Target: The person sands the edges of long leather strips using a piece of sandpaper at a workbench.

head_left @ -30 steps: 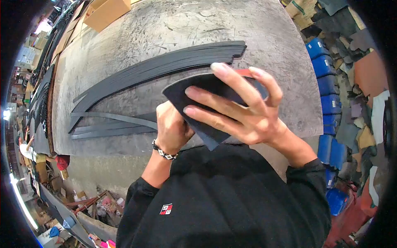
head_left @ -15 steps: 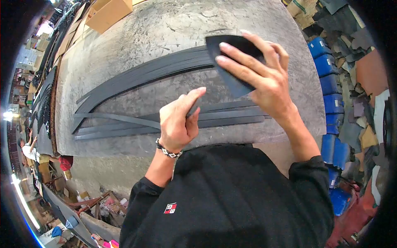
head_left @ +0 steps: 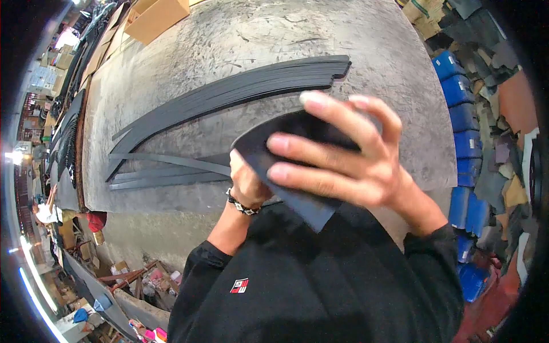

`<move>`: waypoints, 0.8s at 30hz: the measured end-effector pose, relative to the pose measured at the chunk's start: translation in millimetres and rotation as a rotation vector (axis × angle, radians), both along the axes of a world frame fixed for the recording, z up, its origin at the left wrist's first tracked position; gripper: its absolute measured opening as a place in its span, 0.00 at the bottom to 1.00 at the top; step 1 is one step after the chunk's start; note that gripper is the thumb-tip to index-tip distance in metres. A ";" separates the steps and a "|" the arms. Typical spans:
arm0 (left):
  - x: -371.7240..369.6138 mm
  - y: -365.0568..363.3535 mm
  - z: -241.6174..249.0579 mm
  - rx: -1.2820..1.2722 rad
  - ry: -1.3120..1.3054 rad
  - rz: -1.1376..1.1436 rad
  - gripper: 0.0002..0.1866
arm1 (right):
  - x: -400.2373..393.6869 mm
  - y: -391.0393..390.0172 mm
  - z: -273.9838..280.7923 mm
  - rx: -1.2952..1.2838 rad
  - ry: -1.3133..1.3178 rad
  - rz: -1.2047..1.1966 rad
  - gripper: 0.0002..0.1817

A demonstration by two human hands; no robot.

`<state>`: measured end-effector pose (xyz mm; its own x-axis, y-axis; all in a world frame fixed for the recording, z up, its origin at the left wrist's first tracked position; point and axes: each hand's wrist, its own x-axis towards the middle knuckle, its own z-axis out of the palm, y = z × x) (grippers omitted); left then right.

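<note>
My right hand (head_left: pixel 357 154), slightly blurred, grips a flat black piece of sheet material (head_left: pixel 274 134) with pointed corners, its fingers spread across the face. My left hand (head_left: pixel 247 182) is curled just behind that piece, which covers most of its fingers; what it holds is hidden. Beyond both hands, a curved stack of long dark strips (head_left: pixel 229 91) lies on the table, its stepped ends at the right. Closer to me are several straighter dark strips (head_left: pixel 154 178), one crossing the others at an angle and running behind my left hand.
The grey, scuffed table (head_left: pixel 274 34) has an open cardboard box (head_left: pixel 154 23) at its far left. Blue containers (head_left: pixel 466 120) line the right side, beside scraps of sheet material (head_left: pixel 503 114). Another person (head_left: pixel 48 212) is at the far left, and clutter covers the floor below.
My right hand has brought the black piece down and left, towards my body and in front of my left hand. The right ends of the curved stack are uncovered.
</note>
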<state>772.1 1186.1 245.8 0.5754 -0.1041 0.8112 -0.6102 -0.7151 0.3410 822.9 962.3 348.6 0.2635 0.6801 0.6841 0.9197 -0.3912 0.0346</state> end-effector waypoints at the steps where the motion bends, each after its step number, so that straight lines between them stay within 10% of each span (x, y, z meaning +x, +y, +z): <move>1: 5.2 -4.0 0.1 -0.082 -0.007 -0.046 0.14 | 13.7 -3.9 -6.7 -0.008 -0.001 -0.039 0.21; 5: 9.8 -12.1 8.1 -0.322 0.006 -0.152 0.22 | 57.7 -32.5 -41.9 0.006 0.088 -0.335 0.35; 17: -3.7 -13.1 24.6 -0.469 0.223 -0.219 0.17 | 22.3 -76.2 -135.4 0.421 0.590 -0.550 0.23; 24: -6.0 -15.4 32.8 -0.631 0.515 -0.258 0.19 | 10.9 -71.0 -132.6 0.314 0.446 -0.588 0.25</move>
<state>766.0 1170.7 278.6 0.9089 0.1006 0.4048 -0.3871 -0.1576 0.9085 833.9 891.3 216.0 0.8124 0.1380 0.5665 0.4612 -0.7465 -0.4796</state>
